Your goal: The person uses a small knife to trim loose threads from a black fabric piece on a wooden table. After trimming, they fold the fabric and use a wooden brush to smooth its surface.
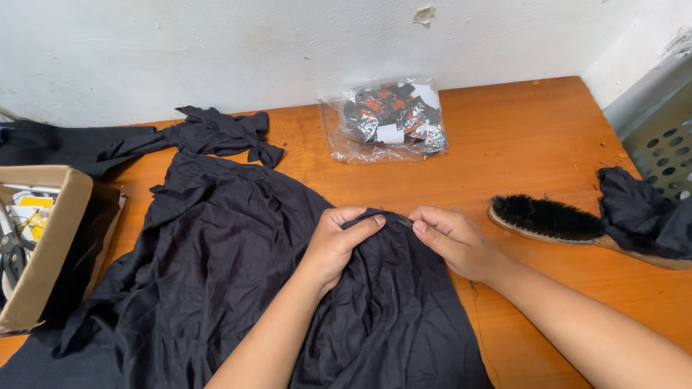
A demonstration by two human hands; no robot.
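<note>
A crumpled black fabric garment lies spread over the left and middle of the orange wooden tabletop, reaching from the near edge up toward the far edge, where its knotted, twisted end rests close to the white wall. Both hands are pinched shut on one raised fold of this garment near the middle of the tabletop: the left hand bunches the cloth with the thumb laid over the fold, and the right hand nips the same fold just beside it between thumb and fingers, the two hands almost touching. Whether anything small sits between the right fingertips cannot be told.

At the far edge, in the middle, lies a clear plastic bag filled with small black, red and white pieces. Toward the right edge a wooden-backed brush with black bristles lies bristles up, its far end covered by a second heap of black cloth. Beyond that, at the right edge, stands a grey perforated metal panel. At the left edge an open brown cardboard box holds scissors and small items, with more black fabric behind it
</note>
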